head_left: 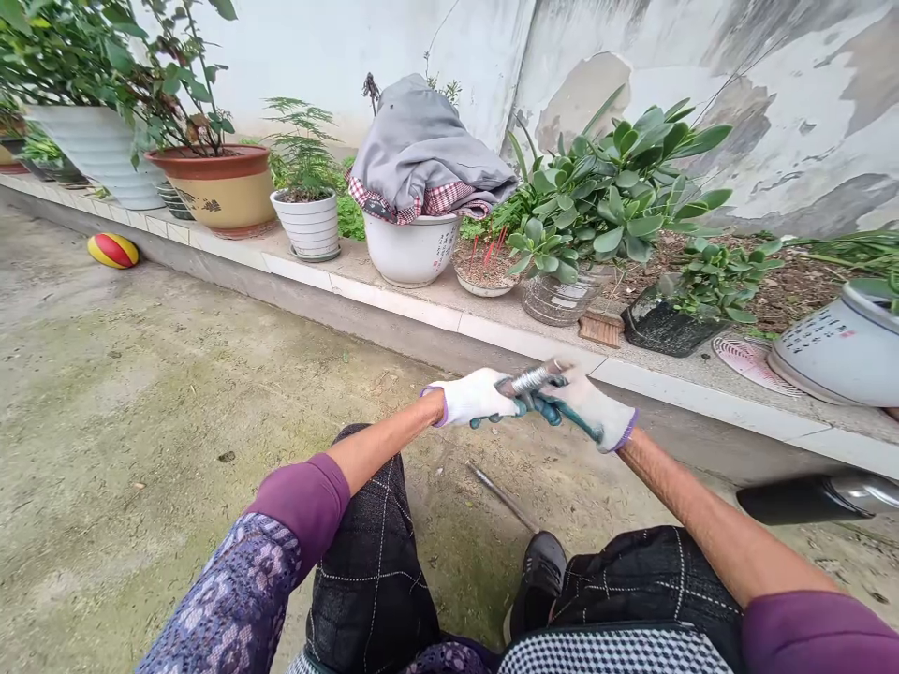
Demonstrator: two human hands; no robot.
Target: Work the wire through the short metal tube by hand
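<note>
In the head view my left hand [478, 397] and my right hand [588, 404] meet in front of my knees. Both wear white work gloves with dark green palms and purple cuffs. A short silvery metal tube [530, 378], ribbed and shiny along its middle, lies tilted between them. Around its near left end the left fingers are closed. My right fingers are wrapped about the upper right end, partly blurred, so the exact grip there is hard to see. Below, a thin metal rod [500, 494] rests on the ground, one end near my shoe [544, 562].
A low tiled ledge [393, 298] carries several potted plants, a white pot [411, 251] topped with grey cloth [428, 140], and a brush [601, 328]. A black cylinder with a metal end [793, 499] lies at right. A red-yellow ball [113, 250] is at far left.
</note>
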